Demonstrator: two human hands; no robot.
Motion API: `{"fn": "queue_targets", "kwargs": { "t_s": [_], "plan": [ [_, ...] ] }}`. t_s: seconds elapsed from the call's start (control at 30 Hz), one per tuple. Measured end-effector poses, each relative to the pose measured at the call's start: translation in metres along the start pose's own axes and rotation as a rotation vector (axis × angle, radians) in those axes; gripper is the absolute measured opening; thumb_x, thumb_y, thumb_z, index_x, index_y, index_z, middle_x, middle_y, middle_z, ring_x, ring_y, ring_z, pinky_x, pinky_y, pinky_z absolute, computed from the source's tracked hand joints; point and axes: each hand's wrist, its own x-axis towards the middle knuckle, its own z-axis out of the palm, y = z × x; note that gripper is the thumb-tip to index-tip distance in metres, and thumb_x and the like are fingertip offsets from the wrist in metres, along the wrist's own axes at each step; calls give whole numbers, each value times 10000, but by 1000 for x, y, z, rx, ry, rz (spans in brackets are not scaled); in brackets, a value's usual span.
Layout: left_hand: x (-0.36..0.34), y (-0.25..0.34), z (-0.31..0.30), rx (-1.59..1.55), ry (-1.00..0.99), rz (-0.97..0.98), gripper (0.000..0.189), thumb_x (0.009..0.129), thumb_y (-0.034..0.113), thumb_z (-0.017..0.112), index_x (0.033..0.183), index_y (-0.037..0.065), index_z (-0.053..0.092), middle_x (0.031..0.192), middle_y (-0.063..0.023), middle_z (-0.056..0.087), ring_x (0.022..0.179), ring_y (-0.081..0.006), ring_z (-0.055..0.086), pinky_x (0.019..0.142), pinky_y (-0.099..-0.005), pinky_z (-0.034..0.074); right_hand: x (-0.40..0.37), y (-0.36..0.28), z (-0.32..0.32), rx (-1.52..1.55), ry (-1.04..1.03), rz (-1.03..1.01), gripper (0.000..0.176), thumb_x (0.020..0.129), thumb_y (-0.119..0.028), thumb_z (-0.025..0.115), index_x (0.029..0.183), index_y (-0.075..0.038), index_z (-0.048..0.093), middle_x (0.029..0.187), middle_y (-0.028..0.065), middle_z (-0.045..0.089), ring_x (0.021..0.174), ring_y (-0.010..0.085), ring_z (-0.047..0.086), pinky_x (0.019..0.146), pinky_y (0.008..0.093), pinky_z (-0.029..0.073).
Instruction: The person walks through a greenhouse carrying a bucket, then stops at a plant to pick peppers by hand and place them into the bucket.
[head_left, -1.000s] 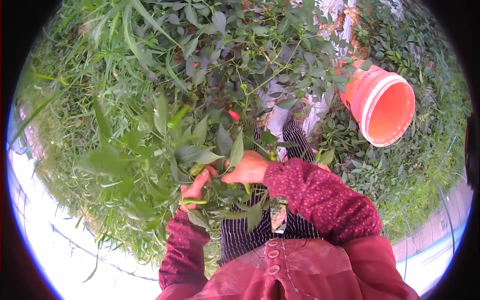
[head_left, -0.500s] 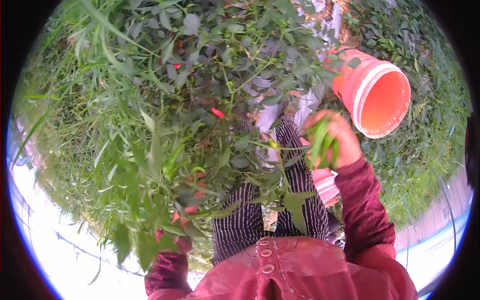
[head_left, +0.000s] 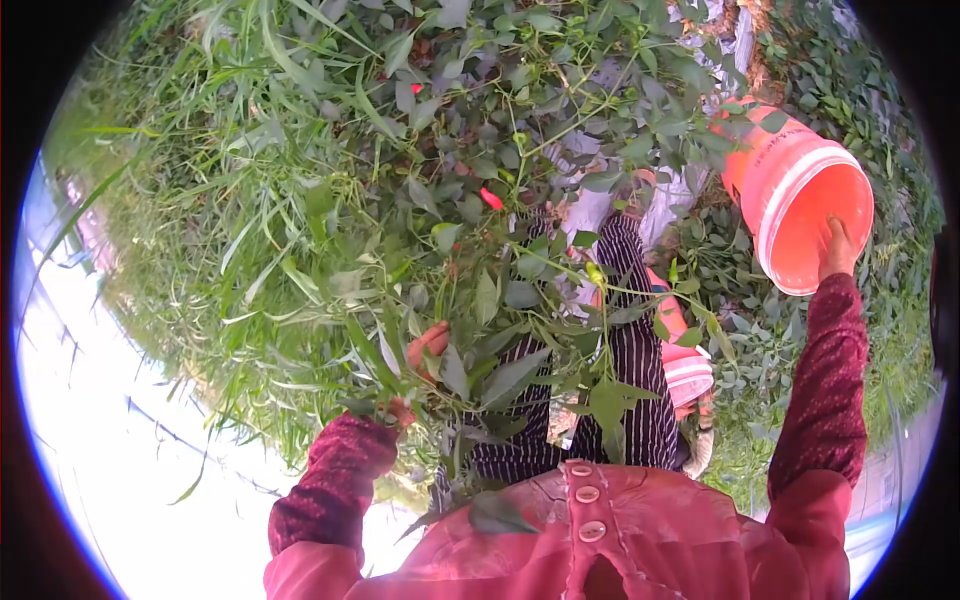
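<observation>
My right hand [head_left: 838, 252] reaches over the rim into a red-orange bucket [head_left: 782, 170] that lies tilted with its mouth toward me. A finger stretches out inside, and no peppers show in that hand. On the other side, my left hand [head_left: 428, 348] is among the leaves of a pepper plant [head_left: 515, 380], its fingers curled and partly covered by foliage. What they grip is hidden. A red pepper [head_left: 491, 199] hangs on the plant ahead of my left hand, and a yellow-green pepper [head_left: 596, 274] is on a branch in front of my striped trousers.
A second red bucket [head_left: 688, 376] stands beside my leg, with what looks like another person's sleeve [head_left: 700, 452] by it. Tall grass [head_left: 250, 230] crowds the left. Pale plastic sheeting [head_left: 672, 212] shows between the plants. Another small red pepper [head_left: 416, 88] is farther off.
My right hand has moved right and into the bucket; the several green peppers it held no longer show. My left hand stays in the foliage. The whole view has shifted.
</observation>
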Motion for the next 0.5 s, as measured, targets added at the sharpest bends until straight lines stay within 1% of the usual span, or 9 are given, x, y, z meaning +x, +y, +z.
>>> {"fn": "queue_targets", "kwargs": {
  "t_s": [0.03, 0.13, 0.17, 0.27, 0.3, 0.33, 0.4, 0.43, 0.5],
  "plan": [
    [1, 29, 13, -796, 106, -197, 625, 829, 193, 592, 1328, -11, 277, 1315, -129, 391, 1168, -213, 433, 954, -350, 413, -17, -3, 9, 107, -93, -48, 463, 839, -212, 565, 1259, -65, 435, 1105, 93, 549, 977, 205, 541, 846, 317, 418],
    [6, 33, 11, -985, 282, -333, 503, 853, 122, 550, 1297, -3, 351, 1295, -123, 418, 1113, -215, 488, 887, -313, 463, -109, -33, 57, 238, -327, -188, 371, 848, -185, 545, 1172, -11, 498, 1057, 94, 574, 921, 173, 562, 825, 295, 438],
    [4, 44, 21, -584, 279, -291, 461, 848, 113, 556, 1274, 22, 405, 1299, -122, 417, 1066, -220, 526, 866, -295, 467, -139, -40, 78, 259, -454, -261, 326, 854, -169, 532, 1137, -8, 517, 1011, 93, 588, 881, 164, 573, 793, 288, 451],
    [-10, 50, 10, -225, 57, 1, 433, 848, 78, 548, 1263, 36, 431, 1289, -108, 432, 1052, -210, 534, 857, -280, 460, -251, -69, 150, 139, -828, -485, 242, 839, -91, 548, 1065, -4, 546, 889, 72, 614, 802, 137, 592, 698, 257, 482],
    [-4, 27, 13, -578, 124, -292, 541, 888, 191, 495, 1368, 99, 264, 1188, -103, 513, 964, -224, 563, 775, -316, 490, -274, -67, 177, 120, -1018, -380, 221, 837, -127, 561, 1025, -11, 563, 914, 73, 612, 818, 146, 593, 712, 269, 488],
    [-1, 7, 9, -582, 129, -286, 541, 888, 191, 495, 1368, 99, 264, 1188, -103, 513, 964, -224, 563, 775, -316, 490, -297, -56, 205, 135, -1223, -311, 192, 832, -157, 569, 977, -32, 587, 913, 68, 617, 819, 157, 596, 720, 284, 486],
    [-2, -21, -2, -225, -115, -213, 556, 874, 154, 521, 1369, 88, 276, 1146, -99, 550, 941, -218, 579, 771, -317, 489, -338, -36, 254, -369, -1438, -742, 180, 812, -193, 545, 931, -73, 610, 861, 95, 636, 816, 218, 611, 740, 334, 483],
    [-11, 26, 17, -676, 145, -249, 468, 797, 70, 592, 1244, 25, 462, 1310, -60, 438, 1082, -157, 516, 860, -260, 456, -353, -16, 275, -376, -1531, -862, 180, 792, -159, 518, 917, -73, 614, 826, 115, 629, 828, 261, 603, 753, 372, 474],
    [-12, 23, 23, -386, 181, -205, 481, 790, 66, 587, 1251, 31, 458, 1311, -56, 437, 1102, -147, 499, 871, -259, 451, -372, 12, 300, -651, -1581, -1000, 205, 785, -120, 522, 968, -60, 594, 891, 104, 620, 865, 296, 586, 799, 395, 460]
  ]
}}
